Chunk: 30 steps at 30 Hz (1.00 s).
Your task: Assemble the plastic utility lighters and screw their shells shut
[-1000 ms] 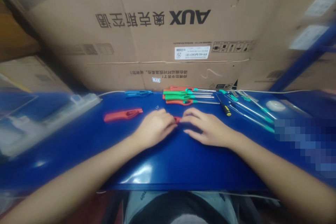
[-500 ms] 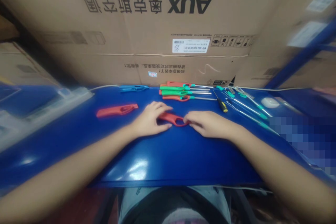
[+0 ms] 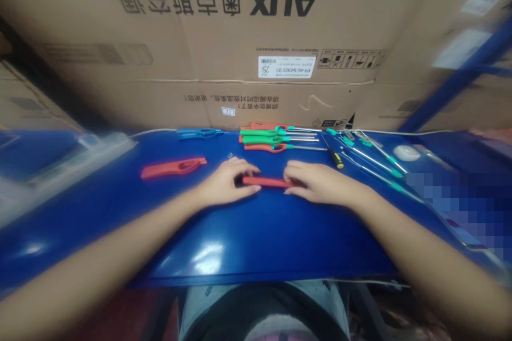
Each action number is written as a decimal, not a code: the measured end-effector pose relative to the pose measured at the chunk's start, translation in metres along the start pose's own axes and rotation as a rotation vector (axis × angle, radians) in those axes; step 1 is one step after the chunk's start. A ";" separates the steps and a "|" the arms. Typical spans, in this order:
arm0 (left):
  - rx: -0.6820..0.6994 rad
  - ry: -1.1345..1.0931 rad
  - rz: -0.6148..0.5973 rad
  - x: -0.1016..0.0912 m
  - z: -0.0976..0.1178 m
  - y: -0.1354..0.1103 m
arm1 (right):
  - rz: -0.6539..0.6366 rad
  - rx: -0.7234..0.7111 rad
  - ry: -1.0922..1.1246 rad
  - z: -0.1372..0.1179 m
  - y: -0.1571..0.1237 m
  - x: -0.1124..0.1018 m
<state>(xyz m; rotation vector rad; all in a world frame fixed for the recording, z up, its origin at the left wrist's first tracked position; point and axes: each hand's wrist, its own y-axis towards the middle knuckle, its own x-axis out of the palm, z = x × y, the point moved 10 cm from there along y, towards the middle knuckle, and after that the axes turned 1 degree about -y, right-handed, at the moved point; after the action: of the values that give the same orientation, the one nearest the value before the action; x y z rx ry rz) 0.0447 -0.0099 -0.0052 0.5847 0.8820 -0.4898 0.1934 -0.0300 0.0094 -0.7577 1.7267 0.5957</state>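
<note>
A red lighter handle (image 3: 268, 181) lies sideways just above or on the blue tabletop, its narrow edge facing me. My left hand (image 3: 224, 182) is closed around its left end, thumb in front and fingers behind. My right hand (image 3: 318, 181) grips the other end, and its fingers hide that tip. Off to the left rests a second red lighter handle (image 3: 174, 167) with a loop-shaped opening. Behind my hands, several stick lighters (image 3: 264, 139) in green and orange-red lie with their metal tubes pointing right.
Blue lighter handles (image 3: 200, 133) lie at the back. A black-and-yellow screwdriver (image 3: 336, 158) and several metal tubes with teal ends (image 3: 374, 159) are at the right, near a white round object (image 3: 407, 153). A large cardboard box (image 3: 192, 37) stands behind the blue table (image 3: 256, 240).
The held red handle has been rolled from showing its loop opening to edge-on. Both hands stay around its ends. A small outlined piece now shows behind my left hand.
</note>
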 end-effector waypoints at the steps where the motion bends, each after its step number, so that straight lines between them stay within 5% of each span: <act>1: -0.001 -0.002 -0.002 0.000 0.000 0.000 | -0.001 0.001 0.018 -0.001 0.000 0.000; 30: -0.120 -0.059 0.029 0.007 -0.014 0.001 | 0.019 -0.038 0.064 -0.004 0.001 0.003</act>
<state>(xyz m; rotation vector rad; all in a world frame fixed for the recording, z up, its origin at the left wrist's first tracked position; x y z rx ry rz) 0.0410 -0.0007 -0.0178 0.4711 0.8397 -0.4227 0.1894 -0.0323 0.0073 -0.7953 1.7873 0.6248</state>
